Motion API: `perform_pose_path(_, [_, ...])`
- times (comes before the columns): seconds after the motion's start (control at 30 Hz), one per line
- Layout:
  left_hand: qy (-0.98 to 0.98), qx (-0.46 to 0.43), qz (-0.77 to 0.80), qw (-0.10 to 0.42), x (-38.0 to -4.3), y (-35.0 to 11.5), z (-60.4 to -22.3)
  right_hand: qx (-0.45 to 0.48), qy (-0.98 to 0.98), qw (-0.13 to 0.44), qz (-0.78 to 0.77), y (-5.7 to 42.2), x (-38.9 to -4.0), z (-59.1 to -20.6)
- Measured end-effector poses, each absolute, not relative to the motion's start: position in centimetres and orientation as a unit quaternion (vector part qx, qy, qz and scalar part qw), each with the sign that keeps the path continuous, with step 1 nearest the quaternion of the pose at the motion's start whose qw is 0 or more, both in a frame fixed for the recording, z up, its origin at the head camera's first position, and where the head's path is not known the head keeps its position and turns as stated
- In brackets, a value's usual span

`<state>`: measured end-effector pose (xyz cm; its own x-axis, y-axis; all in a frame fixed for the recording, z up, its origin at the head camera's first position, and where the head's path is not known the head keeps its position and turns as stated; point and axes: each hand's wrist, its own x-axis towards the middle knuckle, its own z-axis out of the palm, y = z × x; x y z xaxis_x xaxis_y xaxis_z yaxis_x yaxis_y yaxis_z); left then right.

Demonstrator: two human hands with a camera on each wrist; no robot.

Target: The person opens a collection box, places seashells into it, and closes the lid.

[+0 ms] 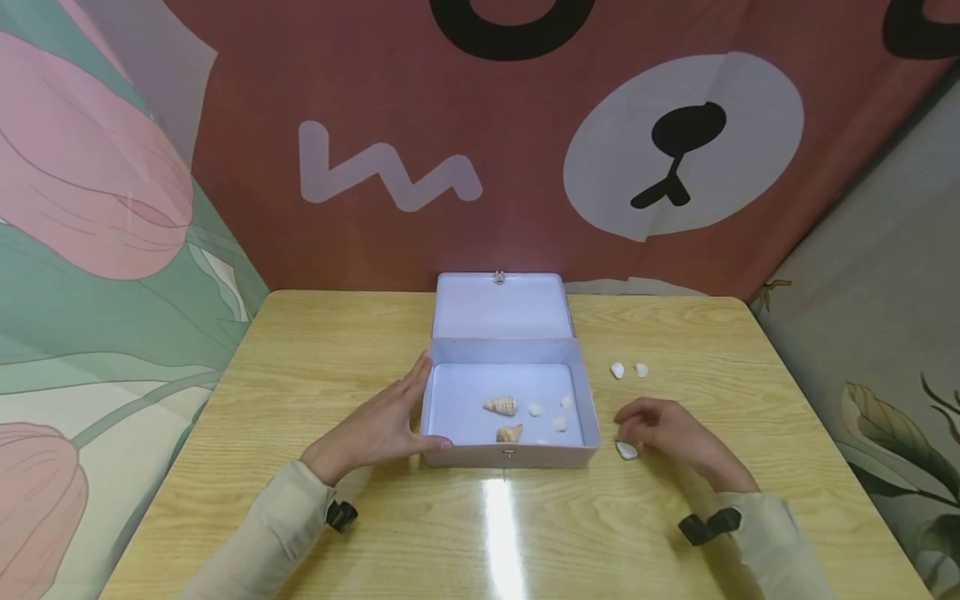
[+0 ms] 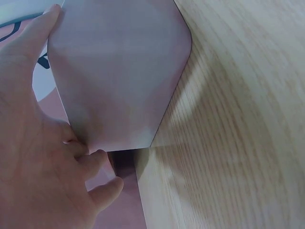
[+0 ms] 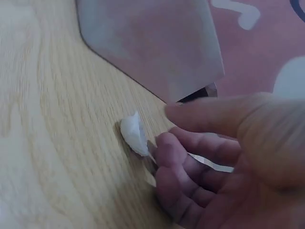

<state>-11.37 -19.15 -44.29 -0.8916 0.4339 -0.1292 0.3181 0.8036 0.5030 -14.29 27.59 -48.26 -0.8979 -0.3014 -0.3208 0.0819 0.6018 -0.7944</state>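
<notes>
A pale tin box (image 1: 510,457) stands with its lid up, in the middle of the head view. My left hand (image 1: 375,425) holds the box's left end, its thumb across the front corner and its fingers along the side towards the back. Inside lie a spiral seashell (image 1: 502,406), a second brownish seashell (image 1: 509,433) and several small white shells (image 1: 559,424). Right of the box my right hand (image 1: 667,433) hovers low beside a white seashell (image 3: 135,133) on the table. Its fingers are loosely bent, with a gap between thumb and fingertips and no thing seen in them.
Two small white shells, one left (image 1: 617,370) and one right (image 1: 641,370), lie on the wooden table (image 1: 337,333) behind my right hand. The raised lid (image 1: 501,307) stands close to the red printed cloth (image 1: 375,242) at the back. Cloths hang along both sides.
</notes>
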Motion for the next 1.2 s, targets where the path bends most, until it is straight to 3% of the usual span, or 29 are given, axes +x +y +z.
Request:
perform_pose_path(0.23, [0.942,0.199,0.242,0.122,-11.3,-19.2,-44.4,-0.133,0.874,0.228,-0.409,27.0,-14.3,-47.8])
perform_pose_path(0.73, [0.941,0.198,0.244,0.122,-11.4,-19.3,-44.4,-0.149,0.880,0.227,-0.390,26.5,-14.5,-47.6])
perform_pose_path(1.2, [0.941,0.202,0.245,0.120,-11.5,-19.2,-44.2,-0.171,0.891,0.266,-0.326,27.1,-14.3,-46.4])
